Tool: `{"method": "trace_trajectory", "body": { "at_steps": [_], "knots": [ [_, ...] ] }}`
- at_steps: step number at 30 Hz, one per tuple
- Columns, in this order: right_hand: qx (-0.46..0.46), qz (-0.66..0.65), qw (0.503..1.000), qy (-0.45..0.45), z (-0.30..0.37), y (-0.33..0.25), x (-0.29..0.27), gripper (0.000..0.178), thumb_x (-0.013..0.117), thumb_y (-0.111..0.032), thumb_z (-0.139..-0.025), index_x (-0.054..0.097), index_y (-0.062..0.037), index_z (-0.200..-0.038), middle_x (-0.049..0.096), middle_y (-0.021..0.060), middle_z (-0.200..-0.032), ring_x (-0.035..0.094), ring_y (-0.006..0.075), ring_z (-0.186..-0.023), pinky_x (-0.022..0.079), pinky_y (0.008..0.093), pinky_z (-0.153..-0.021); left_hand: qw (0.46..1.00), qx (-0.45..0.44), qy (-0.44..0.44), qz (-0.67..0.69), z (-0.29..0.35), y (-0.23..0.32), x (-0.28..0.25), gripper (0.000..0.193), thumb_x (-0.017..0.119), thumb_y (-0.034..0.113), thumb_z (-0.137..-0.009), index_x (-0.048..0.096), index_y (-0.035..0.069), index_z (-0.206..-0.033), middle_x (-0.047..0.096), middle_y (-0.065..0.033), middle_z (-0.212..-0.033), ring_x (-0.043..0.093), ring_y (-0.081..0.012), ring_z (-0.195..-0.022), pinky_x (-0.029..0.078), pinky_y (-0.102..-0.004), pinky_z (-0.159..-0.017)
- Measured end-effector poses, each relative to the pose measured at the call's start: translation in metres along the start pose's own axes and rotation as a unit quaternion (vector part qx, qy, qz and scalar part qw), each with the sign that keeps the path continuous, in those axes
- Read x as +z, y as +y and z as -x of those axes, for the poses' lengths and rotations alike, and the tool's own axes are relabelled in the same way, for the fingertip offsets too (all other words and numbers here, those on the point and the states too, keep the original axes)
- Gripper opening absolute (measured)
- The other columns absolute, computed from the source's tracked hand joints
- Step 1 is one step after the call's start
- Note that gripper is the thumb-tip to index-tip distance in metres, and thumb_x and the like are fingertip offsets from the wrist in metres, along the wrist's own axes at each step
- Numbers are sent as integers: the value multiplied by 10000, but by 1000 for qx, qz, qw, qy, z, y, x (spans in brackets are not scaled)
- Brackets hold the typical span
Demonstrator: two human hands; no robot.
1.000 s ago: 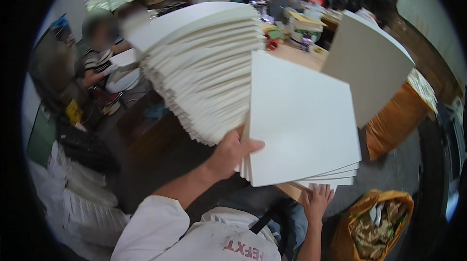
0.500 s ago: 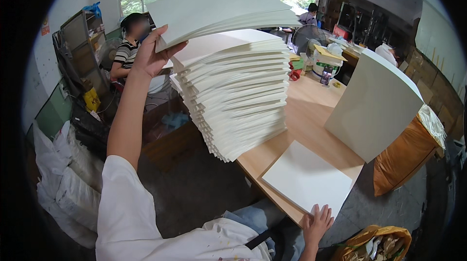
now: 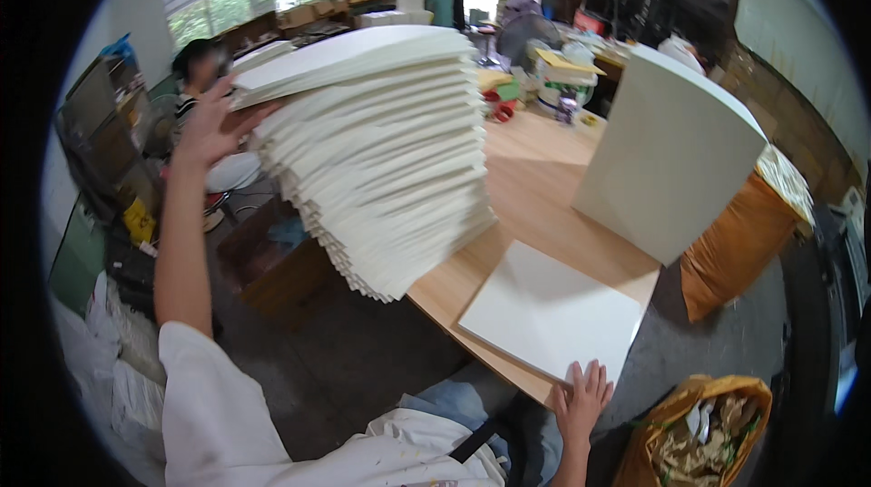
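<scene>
My left hand (image 3: 216, 127) is raised at the near left corner of the top white sheets (image 3: 349, 56), thumb by the upper edge and fingers lower down, around that corner. These sheets lie on a tall, uneven stack of white sheets (image 3: 390, 174), which leans and fans out at its left side. Low on the right, my right hand (image 3: 582, 399) rests with outstretched fingers on the near corner of a flat, thin white pile (image 3: 553, 310). That pile lies at the table's near edge.
A thick white block of sheets (image 3: 671, 151) stands upright on the wooden table (image 3: 535, 187). Behind are a white bucket (image 3: 564, 83) and red tape rolls (image 3: 499, 108). Orange sacks (image 3: 726, 255) stand right of the table. Another person (image 3: 195, 69) sits at the left.
My left hand has lowered the lifted sheets onto the tall stack. The view has shifted right. My right hand stays at the flat pile's corner.
</scene>
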State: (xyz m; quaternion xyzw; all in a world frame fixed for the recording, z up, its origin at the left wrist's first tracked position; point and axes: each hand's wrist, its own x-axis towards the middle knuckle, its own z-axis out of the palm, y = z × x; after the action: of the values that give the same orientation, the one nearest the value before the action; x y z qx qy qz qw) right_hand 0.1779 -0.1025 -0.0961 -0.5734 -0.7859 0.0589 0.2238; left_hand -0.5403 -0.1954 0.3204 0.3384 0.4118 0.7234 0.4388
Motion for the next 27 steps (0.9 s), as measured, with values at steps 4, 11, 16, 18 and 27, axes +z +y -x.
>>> {"method": "trace_trajectory", "body": {
  "at_steps": [4, 11, 16, 18, 27],
  "knots": [
    [54, -202, 963, 170, 7, 15, -9, 415, 760, -132, -953, 681, -38, -1350, 570, 243, -1559, 517, 466, -1456, 403, 528, -1220, 967, 92, 132, -197, 73, -20, -25, 544, 484, 433, -1175, 534, 63, -1570, 618, -169, -1542, 703, -257, -1249, 569, -391, -1039],
    [298, -366, 860, 193, 42, 87, 14, 246, 743, -224, -1063, 709, 15, -1017, 713, 48, -896, 644, 101, -832, 546, 304, -784, 945, -263, -144, -132, 108, -267, 27, 322, 637, 298, -1048, 732, -9, -1024, 734, -179, -814, 710, -282, -640, 605, -441, -599],
    [326, -395, 858, 49, 26, 73, -2, 392, 730, -307, -1075, 620, 18, -886, 599, 24, -773, 578, 99, -752, 543, 314, -693, 855, -238, -389, -248, 78, -445, 224, 310, 732, 252, -1071, 760, 22, -1276, 806, -88, -1084, 755, -159, -983, 608, -326, -884],
    [317, -412, 853, 49, 27, 78, -1, 422, 736, -324, -1071, 602, 17, -862, 577, 17, -756, 561, 92, -743, 540, 313, -682, 821, 80, -420, -377, 81, -489, 296, 171, 765, 149, -1005, 792, 41, -1134, 798, -133, -1033, 771, -242, -944, 613, -373, -922],
    [269, -284, 920, -36, 0, 66, -54, 443, 736, -358, -1046, 599, 26, -873, 684, 154, -801, 625, 232, -668, 511, 393, -660, 845, 89, -442, -287, 72, -596, 313, 134, 751, 34, -950, 782, 15, -1079, 756, -137, -1062, 732, -294, -1122, 569, -439, -1147]
  ]
}}
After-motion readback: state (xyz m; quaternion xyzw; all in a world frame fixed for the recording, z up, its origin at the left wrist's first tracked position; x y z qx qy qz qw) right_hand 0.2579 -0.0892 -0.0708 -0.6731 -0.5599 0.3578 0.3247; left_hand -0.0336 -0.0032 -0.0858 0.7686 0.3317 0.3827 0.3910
